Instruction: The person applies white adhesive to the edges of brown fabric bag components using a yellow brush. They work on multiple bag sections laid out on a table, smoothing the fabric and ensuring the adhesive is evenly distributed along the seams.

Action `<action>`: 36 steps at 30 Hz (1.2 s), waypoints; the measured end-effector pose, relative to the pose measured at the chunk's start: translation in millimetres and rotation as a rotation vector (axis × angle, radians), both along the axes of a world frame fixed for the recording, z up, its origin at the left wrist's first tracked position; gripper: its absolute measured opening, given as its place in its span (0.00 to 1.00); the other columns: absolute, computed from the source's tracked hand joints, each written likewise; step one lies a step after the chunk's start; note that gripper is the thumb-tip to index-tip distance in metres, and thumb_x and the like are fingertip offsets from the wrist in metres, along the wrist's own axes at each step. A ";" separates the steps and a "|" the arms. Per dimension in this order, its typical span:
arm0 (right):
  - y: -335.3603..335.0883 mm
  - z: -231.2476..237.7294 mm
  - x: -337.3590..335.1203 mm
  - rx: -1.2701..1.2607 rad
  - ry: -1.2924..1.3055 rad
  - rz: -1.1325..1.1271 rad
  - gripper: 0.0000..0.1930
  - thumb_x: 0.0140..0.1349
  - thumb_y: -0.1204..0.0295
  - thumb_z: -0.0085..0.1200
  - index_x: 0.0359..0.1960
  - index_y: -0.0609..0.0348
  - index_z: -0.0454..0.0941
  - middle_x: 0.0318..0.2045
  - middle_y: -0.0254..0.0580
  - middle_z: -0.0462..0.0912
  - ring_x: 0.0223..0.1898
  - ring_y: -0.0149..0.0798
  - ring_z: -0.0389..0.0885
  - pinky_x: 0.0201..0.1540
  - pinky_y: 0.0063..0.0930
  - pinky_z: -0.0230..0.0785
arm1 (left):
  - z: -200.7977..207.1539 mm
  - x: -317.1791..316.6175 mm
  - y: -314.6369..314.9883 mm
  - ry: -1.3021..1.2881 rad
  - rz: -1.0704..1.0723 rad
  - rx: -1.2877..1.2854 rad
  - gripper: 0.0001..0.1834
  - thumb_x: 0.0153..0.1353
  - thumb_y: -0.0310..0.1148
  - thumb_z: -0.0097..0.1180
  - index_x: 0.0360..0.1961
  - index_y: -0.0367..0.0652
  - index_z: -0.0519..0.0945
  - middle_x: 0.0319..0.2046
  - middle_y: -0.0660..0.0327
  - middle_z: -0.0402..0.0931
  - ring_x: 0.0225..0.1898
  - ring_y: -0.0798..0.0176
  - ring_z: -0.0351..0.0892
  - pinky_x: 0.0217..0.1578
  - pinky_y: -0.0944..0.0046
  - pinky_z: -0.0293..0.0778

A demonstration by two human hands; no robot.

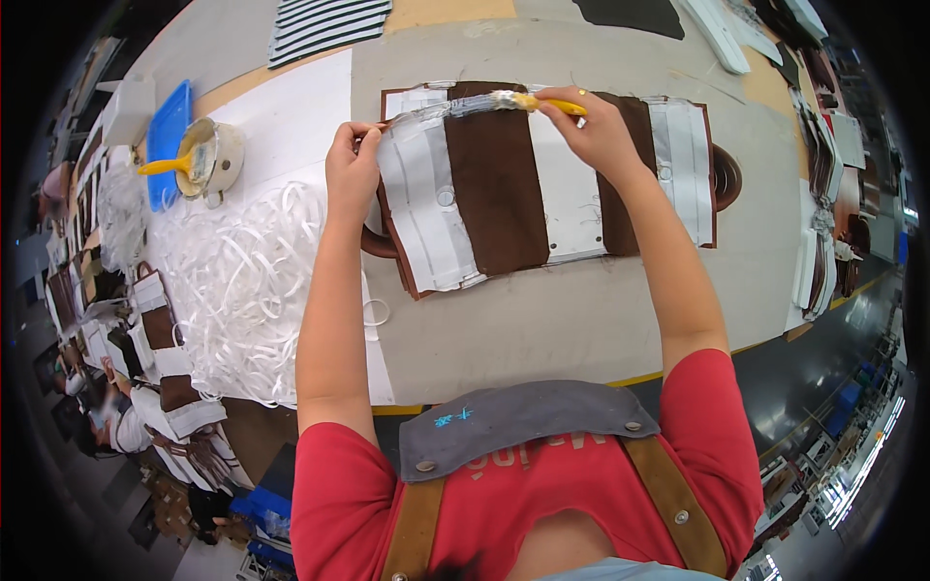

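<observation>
Head view | I see left hand pinching brown-and-white panel, right hand gripping yellow brush | panel between near and far edges of grey table | white strips heaped at near edge | dark floor beyond it

grey apron: blue characters | red shirt: pale letters, partly covered

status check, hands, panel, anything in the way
Left hand at left edge of brown-and-white panel; right hand holding brush at top edge. Panel lies on table. White strips heaped left, apart from it.
</observation>
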State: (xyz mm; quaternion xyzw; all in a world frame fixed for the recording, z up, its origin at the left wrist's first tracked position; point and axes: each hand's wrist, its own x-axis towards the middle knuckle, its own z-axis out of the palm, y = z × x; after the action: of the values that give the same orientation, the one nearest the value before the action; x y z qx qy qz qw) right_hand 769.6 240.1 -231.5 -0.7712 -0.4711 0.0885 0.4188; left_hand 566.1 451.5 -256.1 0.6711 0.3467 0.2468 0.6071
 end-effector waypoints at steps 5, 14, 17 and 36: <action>-14.7 3.1 21.0 -0.027 -0.064 -0.094 0.08 0.58 0.70 0.52 0.37 0.58 0.77 0.27 0.36 0.78 0.21 0.29 0.68 0.25 0.18 0.63 | -6.7 -2.6 3.8 0.014 0.012 -0.018 0.06 0.59 0.30 0.49 0.33 0.38 0.73 0.28 0.67 0.70 0.24 0.77 0.60 0.23 0.76 0.60; -24.2 0.1 36.7 -0.090 -0.094 -0.094 0.09 0.57 0.67 0.53 0.35 0.57 0.78 0.24 0.38 0.78 0.20 0.35 0.72 0.27 0.23 0.66 | -3.9 -0.6 2.1 -0.007 -0.002 -0.011 0.06 0.59 0.30 0.49 0.33 0.38 0.73 0.27 0.68 0.70 0.23 0.77 0.60 0.22 0.76 0.59; -34.1 1.6 45.3 -0.095 -0.153 -0.158 0.09 0.56 0.66 0.53 0.35 0.57 0.78 0.24 0.39 0.78 0.21 0.35 0.72 0.27 0.23 0.66 | -8.7 -1.2 5.7 0.010 0.006 -0.020 0.06 0.59 0.30 0.49 0.33 0.38 0.73 0.27 0.67 0.70 0.23 0.77 0.61 0.22 0.76 0.60; -27.7 -10.3 45.0 0.117 0.500 -0.297 0.12 0.57 0.64 0.52 0.33 0.60 0.78 0.19 0.35 0.76 0.20 0.25 0.72 0.25 0.18 0.64 | -7.2 1.4 4.4 0.040 0.030 -0.029 0.06 0.59 0.30 0.49 0.32 0.37 0.73 0.27 0.66 0.70 0.22 0.77 0.61 0.22 0.76 0.59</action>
State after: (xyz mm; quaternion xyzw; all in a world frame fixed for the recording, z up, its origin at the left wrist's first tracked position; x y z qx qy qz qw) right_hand 814.6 212.4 -241.8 -0.7605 -0.2397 0.1861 0.5741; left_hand 567.5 455.9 -263.3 0.6616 0.3723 0.2376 0.6059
